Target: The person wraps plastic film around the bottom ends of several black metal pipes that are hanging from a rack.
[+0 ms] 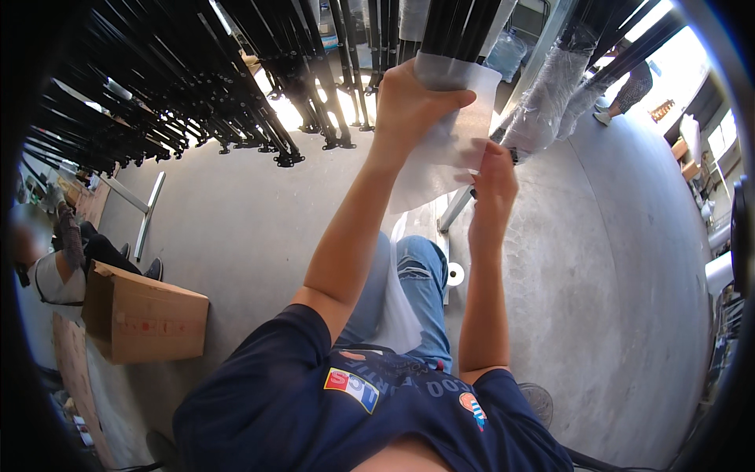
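Note:
A sheet of thin white foam wrap (436,159) lies around the lower end of a bundle of black metal bars (463,26) that hangs before me. My left hand (416,103) is closed around the wrapped end, its thumb lying across the sheet. Lower and to the right, my right hand (495,177) pinches the sheet's edge between its fingers. Over my jeans trails another strip of white foam (401,312). Just right of the wrapped bundle are bars covered in clear plastic film (545,94).
Many black metal bars (236,76) hang in rows at upper left. A co-worker (56,265) sits at the far left beside an open cardboard box (159,321). Another person (634,88) stands at upper right. By my knee are a white roll (454,274) and a metal frame leg (454,209).

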`<control>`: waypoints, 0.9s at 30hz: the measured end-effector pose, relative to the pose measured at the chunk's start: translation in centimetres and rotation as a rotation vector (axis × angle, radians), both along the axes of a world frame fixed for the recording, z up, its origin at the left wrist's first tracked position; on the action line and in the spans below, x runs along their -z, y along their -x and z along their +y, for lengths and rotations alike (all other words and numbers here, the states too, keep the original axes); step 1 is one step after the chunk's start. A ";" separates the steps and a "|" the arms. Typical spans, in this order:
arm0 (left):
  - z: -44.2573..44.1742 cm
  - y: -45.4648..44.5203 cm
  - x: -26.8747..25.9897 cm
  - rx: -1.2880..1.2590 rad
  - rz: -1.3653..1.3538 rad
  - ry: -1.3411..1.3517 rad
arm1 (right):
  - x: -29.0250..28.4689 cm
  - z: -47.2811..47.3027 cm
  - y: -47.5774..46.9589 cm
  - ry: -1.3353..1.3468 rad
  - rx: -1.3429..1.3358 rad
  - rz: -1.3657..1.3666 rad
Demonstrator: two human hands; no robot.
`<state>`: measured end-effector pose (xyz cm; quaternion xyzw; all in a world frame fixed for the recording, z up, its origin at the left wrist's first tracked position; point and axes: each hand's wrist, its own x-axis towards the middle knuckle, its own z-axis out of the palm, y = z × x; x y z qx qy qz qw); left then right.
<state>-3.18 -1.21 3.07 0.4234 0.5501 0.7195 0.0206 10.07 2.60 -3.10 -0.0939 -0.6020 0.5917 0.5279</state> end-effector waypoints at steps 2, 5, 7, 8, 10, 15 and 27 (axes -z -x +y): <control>0.1 -0.3 -0.3 0.001 -0.003 0.030 | -0.4 -0.4 0.9 -0.119 0.194 -0.265; -0.5 -0.3 -0.6 0.000 0.004 0.047 | -0.3 -0.3 1.3 -0.067 0.167 -0.261; -0.9 -0.1 -0.7 0.034 -0.012 0.049 | 0.1 -0.2 1.4 -0.055 0.152 -0.192; -1.2 0.1 -0.8 0.067 -0.027 0.045 | 0.3 0.1 1.5 -0.091 0.169 -0.161; -1.6 0.7 -0.9 0.089 -0.004 0.043 | -0.1 0.0 1.7 -0.112 0.189 -0.097; -1.7 1.8 -0.6 0.094 0.052 0.024 | 0.3 1.2 4.0 0.082 0.052 0.029; -2.7 2.5 -0.6 0.235 -0.201 0.049 | 0.2 -0.7 7.8 0.015 -0.059 0.113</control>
